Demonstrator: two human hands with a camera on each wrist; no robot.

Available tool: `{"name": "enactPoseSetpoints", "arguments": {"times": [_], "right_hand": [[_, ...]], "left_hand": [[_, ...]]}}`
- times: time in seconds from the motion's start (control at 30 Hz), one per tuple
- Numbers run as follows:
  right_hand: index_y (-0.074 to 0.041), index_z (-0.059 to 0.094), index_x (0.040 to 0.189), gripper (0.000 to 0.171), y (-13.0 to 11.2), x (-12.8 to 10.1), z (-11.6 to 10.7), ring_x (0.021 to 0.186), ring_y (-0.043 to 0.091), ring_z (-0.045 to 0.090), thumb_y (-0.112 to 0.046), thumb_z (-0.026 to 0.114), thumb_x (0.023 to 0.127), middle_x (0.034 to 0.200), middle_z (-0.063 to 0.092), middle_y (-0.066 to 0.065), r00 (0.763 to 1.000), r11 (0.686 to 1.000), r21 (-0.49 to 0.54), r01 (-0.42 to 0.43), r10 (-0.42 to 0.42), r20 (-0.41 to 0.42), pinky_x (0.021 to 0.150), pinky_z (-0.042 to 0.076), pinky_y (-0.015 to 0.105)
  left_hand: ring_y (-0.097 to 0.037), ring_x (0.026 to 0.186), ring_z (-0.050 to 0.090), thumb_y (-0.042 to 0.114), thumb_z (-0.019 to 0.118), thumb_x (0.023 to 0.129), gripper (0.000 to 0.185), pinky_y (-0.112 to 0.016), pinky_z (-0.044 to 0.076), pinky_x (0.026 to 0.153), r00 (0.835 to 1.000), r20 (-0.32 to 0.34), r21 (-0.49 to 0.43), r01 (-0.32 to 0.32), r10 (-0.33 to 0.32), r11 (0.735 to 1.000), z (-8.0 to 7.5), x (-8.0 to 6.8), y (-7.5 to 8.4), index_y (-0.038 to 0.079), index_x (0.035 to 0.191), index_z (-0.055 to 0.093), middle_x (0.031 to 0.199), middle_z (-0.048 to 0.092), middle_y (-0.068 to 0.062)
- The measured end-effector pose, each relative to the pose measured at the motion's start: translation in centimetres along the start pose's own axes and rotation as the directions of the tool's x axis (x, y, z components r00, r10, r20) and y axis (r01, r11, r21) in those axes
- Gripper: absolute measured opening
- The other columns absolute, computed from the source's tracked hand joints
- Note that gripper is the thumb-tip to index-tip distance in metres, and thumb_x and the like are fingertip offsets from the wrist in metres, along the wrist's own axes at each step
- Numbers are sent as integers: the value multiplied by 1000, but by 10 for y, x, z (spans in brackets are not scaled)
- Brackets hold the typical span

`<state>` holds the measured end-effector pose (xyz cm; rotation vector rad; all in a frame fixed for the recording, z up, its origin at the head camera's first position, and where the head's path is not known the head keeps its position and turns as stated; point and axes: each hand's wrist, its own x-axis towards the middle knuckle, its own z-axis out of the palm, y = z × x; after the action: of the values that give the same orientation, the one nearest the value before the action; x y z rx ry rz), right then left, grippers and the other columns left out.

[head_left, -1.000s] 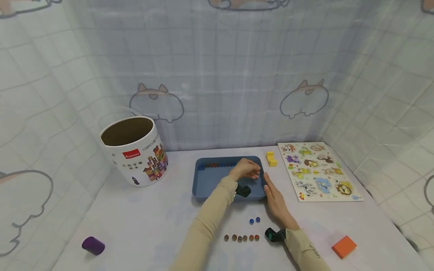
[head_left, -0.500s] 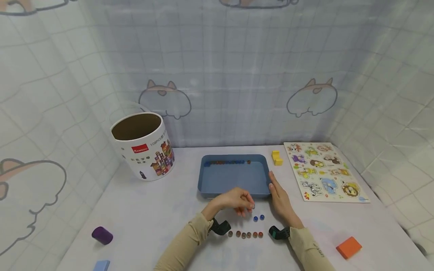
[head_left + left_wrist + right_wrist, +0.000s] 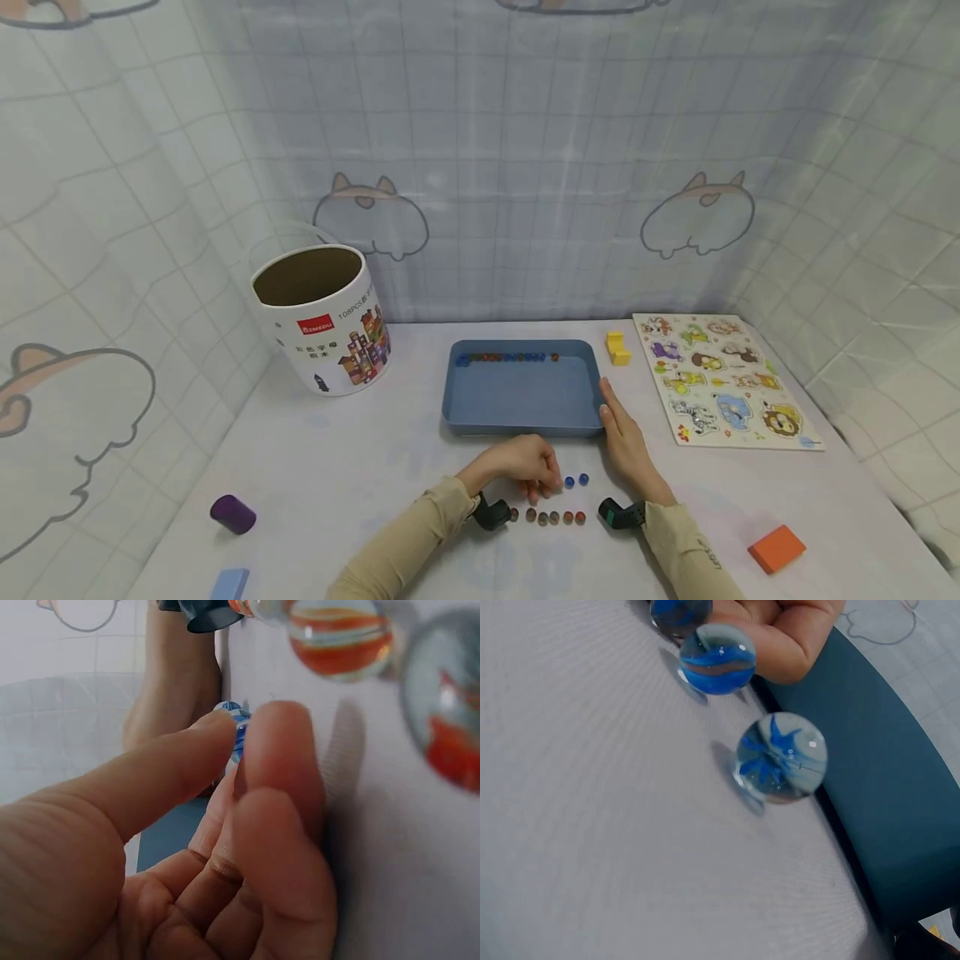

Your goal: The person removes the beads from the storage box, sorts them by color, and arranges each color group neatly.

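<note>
My left hand [image 3: 550, 482] is low over the table in front of the blue tray [image 3: 522, 417]. Its thumb and forefinger pinch a blue marble [image 3: 235, 729], seen close in the left wrist view. Just right of it two blue marbles [image 3: 576, 480] lie side by side; in the right wrist view these blue marbles [image 3: 717, 658] appear large. Nearer me lies a row of several red-brown marbles [image 3: 547, 517]. My right hand [image 3: 611, 417] lies open with straight fingers along the tray's right wall. A line of marbles [image 3: 510, 357] sits against the tray's far wall.
A round cardboard tub [image 3: 318, 321] stands at the back left. Near the left front are a purple cylinder [image 3: 232, 513] and a light blue block [image 3: 228, 583]. On the right are a yellow block [image 3: 618, 348], an animal puzzle board [image 3: 723, 379] and an orange block [image 3: 776, 548]. Curtain walls enclose the table.
My left hand came back from inside the tray to the near table and lowered beside the two blue marbles. The right hand stayed at the tray's right side.
</note>
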<state>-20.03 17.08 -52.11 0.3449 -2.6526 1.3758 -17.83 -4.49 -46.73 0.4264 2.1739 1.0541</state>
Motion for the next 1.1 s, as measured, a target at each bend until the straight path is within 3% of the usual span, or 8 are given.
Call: {"name": "enactPoseSetpoints", "arguments": {"times": [0.17,0.33,0.5,0.63,0.73,0.83,0.97,1.1], "right_hand": [[-10,21,155,51,0,0,0,148,36,21,-30,27,108,161,21,14,1000,1000,8,-1,1,-4,121,14,32],[-11,19,155,52,-1,0,0,148,35,20,-31,26,108,161,20,12,1000,1000,13,-15,15,14,120,15,39],[-10,19,155,51,-2,0,0,148,36,21,-30,26,108,161,20,14,1000,1000,10,-16,16,16,117,17,50],[-10,20,155,51,0,0,0,147,36,22,-30,26,109,161,20,14,1000,1000,4,-12,12,2,117,18,52],[-10,19,156,51,1,0,-1,148,36,22,-29,25,109,161,20,13,1000,1000,6,-12,12,3,118,18,52],[-11,18,156,51,1,-1,0,148,36,21,-29,25,109,161,20,13,1000,1000,12,-17,17,11,118,17,52],[-11,18,156,51,0,-1,1,148,36,21,-28,25,109,161,20,13,1000,1000,16,-20,19,8,118,17,52],[-10,20,155,50,-1,0,2,148,36,22,-28,26,109,161,21,13,1000,1000,22,-9,9,-5,118,17,51]], "left_hand": [[-10,41,55,12,70,89,16,-20,44,40,1000,-14,2,14,-14,1000,1,4,0,10,73,67,58,64,-2],[-13,46,59,17,71,89,13,-25,48,44,1000,0,25,1,-1,1000,-6,1,3,13,77,68,62,67,-3],[-19,56,64,25,66,93,20,-35,55,55,998,2,-18,-67,67,998,-33,3,18,6,95,70,77,72,-10],[-17,63,66,29,61,96,32,-44,58,70,991,-103,-123,-98,86,988,-63,21,31,2,113,65,90,73,-12],[-19,71,69,27,58,99,32,-47,57,80,969,-232,-160,-118,79,980,-79,41,36,3,120,62,97,72,-12],[-26,80,71,24,57,99,31,-46,57,82,937,-343,-151,-118,60,981,-85,61,35,4,121,63,99,72,-12],[-34,88,70,19,55,100,29,-43,58,79,904,-427,-187,-115,25,976,-86,84,32,3,122,64,101,71,-15],[-35,84,70,12,53,99,28,-38,58,71,859,-511,-250,-116,-29,961,-86,99,29,2,122,64,100,71,-19]]}}
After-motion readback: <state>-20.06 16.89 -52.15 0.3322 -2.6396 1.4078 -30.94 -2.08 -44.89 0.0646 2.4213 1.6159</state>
